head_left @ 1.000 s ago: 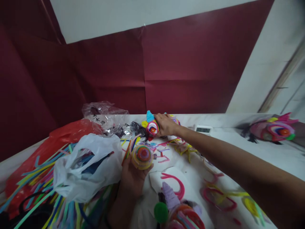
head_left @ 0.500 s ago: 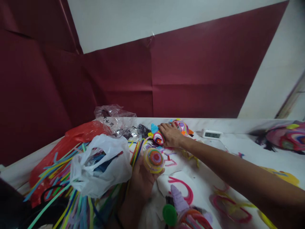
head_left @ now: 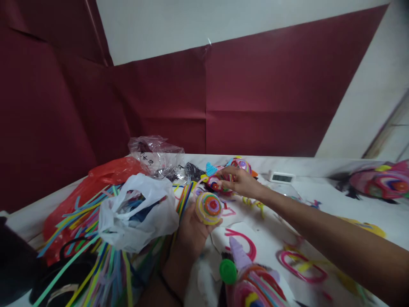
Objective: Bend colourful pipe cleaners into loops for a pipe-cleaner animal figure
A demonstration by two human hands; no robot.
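My left hand (head_left: 193, 228) is closed around a round disc of coiled fuzzy craft stems (head_left: 209, 207), with a red centre and orange, green and yellow rings facing me. At the back of the table my right hand (head_left: 239, 181) has its thumb and fingers around a pink and red fuzzy figure (head_left: 214, 183) with a coiled eye and a blue tuft; part of the figure is hidden by the fingers. Just behind that hand lies another colourful figure (head_left: 243, 164). Long coloured stems (head_left: 185, 198) stand beside the disc.
At left, a white plastic bag (head_left: 137, 230) lies over many craft stems (head_left: 110, 268) and a red bag (head_left: 105, 175). Nearer me is a figure with a purple horn (head_left: 238, 251). A small digital clock (head_left: 281, 177) and another figure (head_left: 380, 181) stand to the right.
My right hand has turned and lifted slightly, from lying over the pink figure to showing thumb and fingers apart around it. The left hand still holds the disc. The view has shifted a little.
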